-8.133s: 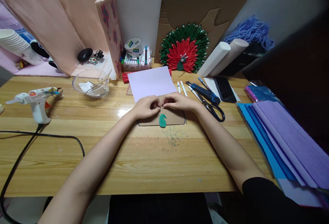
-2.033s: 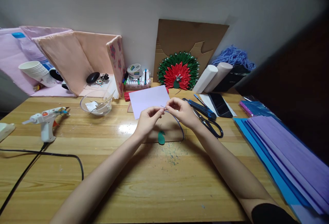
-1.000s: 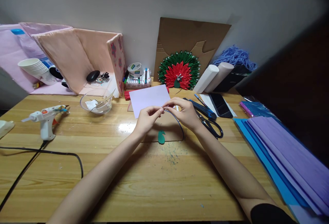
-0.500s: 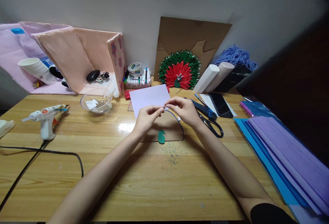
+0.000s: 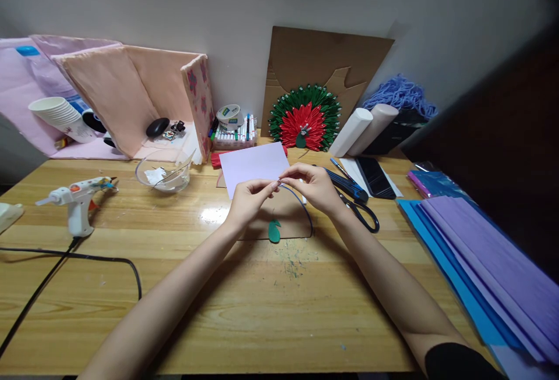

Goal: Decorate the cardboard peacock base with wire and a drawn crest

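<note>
My left hand and my right hand meet fingertip to fingertip above the middle of the table. Both are pinched closed on something too small to make out. Beneath them lies a half-round cardboard piece with a dark blue line along its curved edge. A green leaf-like cutout rests on its lower part. Just behind my left hand is a sheet of pale lilac paper. Black-handled scissors and a blue-and-black tool lie beside my right wrist.
At left stand a white glue gun with its cable and a clear bowl of scraps. A red and green peacock craft leans on cardboard at the back. Purple and blue sheets, a phone and white rolls occupy the right.
Almost nothing differs. Both hands stay pinched together in the same place, and the whole view has shifted very slightly.
</note>
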`<state>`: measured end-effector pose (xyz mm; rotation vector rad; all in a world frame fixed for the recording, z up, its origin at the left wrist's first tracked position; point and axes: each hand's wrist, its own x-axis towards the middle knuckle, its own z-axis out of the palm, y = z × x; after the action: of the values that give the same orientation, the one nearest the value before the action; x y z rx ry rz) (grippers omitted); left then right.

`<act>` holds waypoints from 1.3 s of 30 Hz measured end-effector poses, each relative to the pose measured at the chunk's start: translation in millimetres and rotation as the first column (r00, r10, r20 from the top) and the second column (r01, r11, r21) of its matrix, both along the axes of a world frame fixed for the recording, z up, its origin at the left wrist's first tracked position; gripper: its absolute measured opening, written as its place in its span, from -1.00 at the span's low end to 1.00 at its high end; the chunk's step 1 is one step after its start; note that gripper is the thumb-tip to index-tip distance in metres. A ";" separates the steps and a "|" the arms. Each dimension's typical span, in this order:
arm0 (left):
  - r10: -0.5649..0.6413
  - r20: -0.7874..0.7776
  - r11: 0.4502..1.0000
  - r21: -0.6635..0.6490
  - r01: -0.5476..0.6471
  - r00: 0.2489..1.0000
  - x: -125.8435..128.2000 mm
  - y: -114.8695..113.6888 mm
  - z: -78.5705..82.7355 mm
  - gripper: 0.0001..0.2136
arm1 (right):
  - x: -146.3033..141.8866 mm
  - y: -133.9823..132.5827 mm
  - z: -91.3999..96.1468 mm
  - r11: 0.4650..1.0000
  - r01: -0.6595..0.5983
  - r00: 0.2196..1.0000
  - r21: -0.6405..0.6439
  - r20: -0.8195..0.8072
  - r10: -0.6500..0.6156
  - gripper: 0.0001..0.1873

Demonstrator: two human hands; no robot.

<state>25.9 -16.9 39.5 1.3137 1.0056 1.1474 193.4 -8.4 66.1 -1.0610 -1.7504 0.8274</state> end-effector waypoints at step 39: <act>-0.191 0.138 0.969 -0.132 0.209 0.972 -1.5 -1.4 2.7 -0.75 | 8.8 3.5 0.5 0.990 -0.140 0.988 -0.016 0.062 0.141 -0.85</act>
<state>24.5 -18.3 42.2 1.1830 0.8291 0.9705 202.2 -4.9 66.6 -0.9895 -1.8924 0.9002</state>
